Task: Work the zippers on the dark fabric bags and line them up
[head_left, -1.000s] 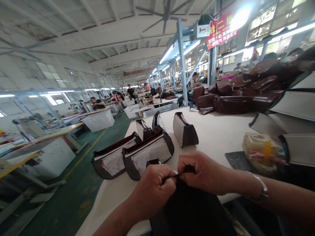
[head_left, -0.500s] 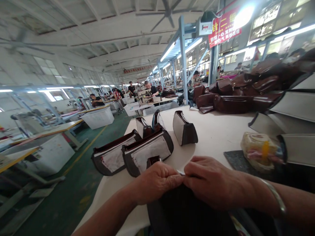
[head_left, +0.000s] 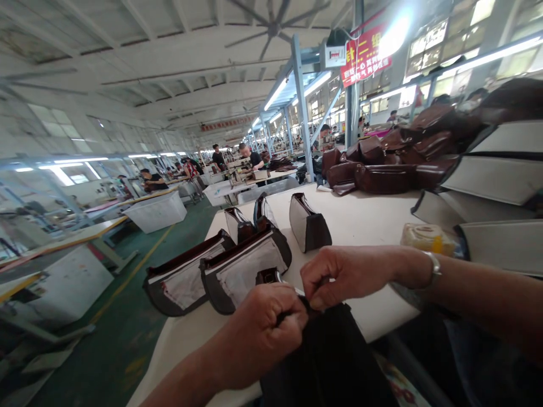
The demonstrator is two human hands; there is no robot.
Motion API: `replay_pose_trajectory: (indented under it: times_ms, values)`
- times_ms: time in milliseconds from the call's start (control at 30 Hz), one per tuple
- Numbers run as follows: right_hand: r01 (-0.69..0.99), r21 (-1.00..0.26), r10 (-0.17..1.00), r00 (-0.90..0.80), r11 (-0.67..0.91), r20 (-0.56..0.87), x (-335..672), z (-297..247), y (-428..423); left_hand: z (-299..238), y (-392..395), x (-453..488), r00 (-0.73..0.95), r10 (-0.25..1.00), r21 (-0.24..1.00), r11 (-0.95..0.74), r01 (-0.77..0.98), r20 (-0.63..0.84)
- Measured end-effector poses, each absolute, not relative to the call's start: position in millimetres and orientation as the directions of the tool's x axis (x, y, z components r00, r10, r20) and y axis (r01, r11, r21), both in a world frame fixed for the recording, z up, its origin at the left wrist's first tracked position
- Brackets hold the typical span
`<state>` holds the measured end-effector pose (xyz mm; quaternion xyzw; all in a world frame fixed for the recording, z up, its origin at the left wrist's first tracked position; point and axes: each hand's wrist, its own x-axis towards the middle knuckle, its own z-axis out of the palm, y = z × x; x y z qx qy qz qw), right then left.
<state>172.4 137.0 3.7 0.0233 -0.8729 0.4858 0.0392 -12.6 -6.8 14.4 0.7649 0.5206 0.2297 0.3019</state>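
A dark, unfinished bag [head_left: 328, 356] hangs at the near edge of the table, its upper rim between my two hands. My left hand [head_left: 267, 325] is closed in a fist-like grip on the rim, knuckles up. On the other side my right hand [head_left: 339, 277] pinches the same rim between thumb and curled fingers, the wrist raised. A small part of a pale strip shows between the hands. Just behind my left hand, a small dark bag end [head_left: 268, 276] with a white edge sticks up. The lower part of the held bag is lost in shadow.
On the white table [head_left: 360, 220], several grey-lined bag bodies, including a long one [head_left: 246, 271] and an upright one [head_left: 307, 223], stand ahead. Brown bags [head_left: 390, 169] are heaped at the back right. Pale panels [head_left: 496, 178] and a plastic container [head_left: 426, 238] are at right.
My right hand has lifted and turned, fingers now pinching the rim from above. My left hand has curled tighter and moved slightly lower. The whole view has shifted, with things on the table sliding left.
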Motion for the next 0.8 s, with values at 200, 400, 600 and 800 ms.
replay_pose_trajectory:
  times_ms: [200,400,600,800]
  values:
    - [0.03,-0.655,0.153,-0.979,0.755,0.131,165.1,14.8,109.1,19.2,-3.8,-17.0,0.366,0.927,0.714,-0.315,0.625,0.088]
    - [-0.076,-0.769,0.174,-0.956,0.634,0.237,153.4,12.4,111.9,7.7,-1.2,-45.0,0.322,0.942,0.828,-0.258,0.498,0.1]
    - [-0.123,-0.937,0.045,-0.988,0.327,0.145,133.6,-24.3,140.2,-7.0,-5.2,-88.3,0.235,0.969,0.938,-0.151,0.312,0.078]
    - [-0.275,-0.894,0.072,-0.945,0.352,0.319,118.4,-41.3,115.9,18.4,-30.1,-85.7,0.228,0.97,0.87,-0.037,0.491,-0.088]
